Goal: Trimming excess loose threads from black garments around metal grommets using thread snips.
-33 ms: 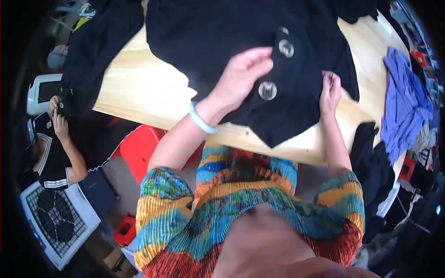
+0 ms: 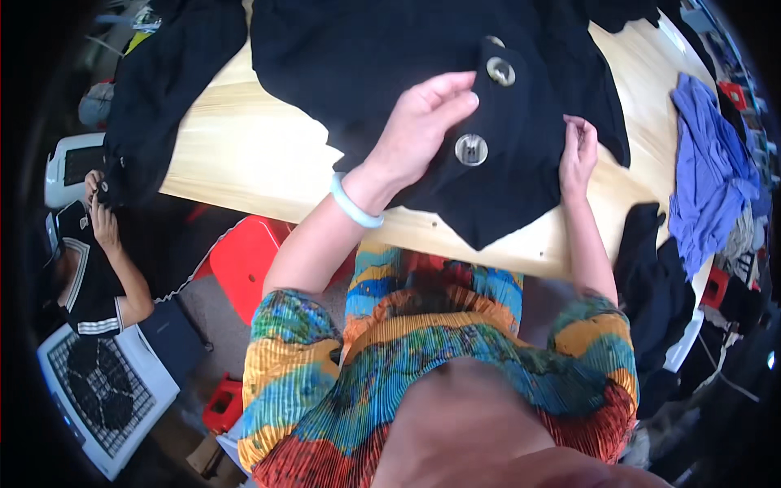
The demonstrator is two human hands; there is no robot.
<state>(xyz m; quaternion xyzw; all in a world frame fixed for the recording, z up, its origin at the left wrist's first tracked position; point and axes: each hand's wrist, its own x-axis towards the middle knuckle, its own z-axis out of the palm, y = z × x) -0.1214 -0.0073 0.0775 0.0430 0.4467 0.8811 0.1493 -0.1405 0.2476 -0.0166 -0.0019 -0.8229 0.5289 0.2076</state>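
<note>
A black garment [image 2: 358, 65] with large round buttons lies spread before me, its pointed lower corner reaching the table's near edge. One shiny button [image 2: 500, 71] sits higher on its front strip, another button [image 2: 471, 150] lower down. My left hand [image 2: 427, 114], a pale bangle [image 2: 355, 203] at its wrist, is closed in a pinch on the cloth at the strip's edge, between these two buttons. Further right, my right hand [image 2: 578, 154] rests over the garment's side with its fingertips pressed together. Whatever they may hold is too small to make out.
The garment lies on a pale wooden table [image 2: 244, 138]. Purple cloth [image 2: 708, 171] hangs at the right edge, beside more black cloth [image 2: 651, 268]. On the left, another person's hand [image 2: 104, 221] works at black fabric. A red stool [image 2: 244, 264] stands below the table.
The whole view has shifted slightly, so garment and table sit a little higher. Both hands keep nearly the same places and grips on the cloth.
</note>
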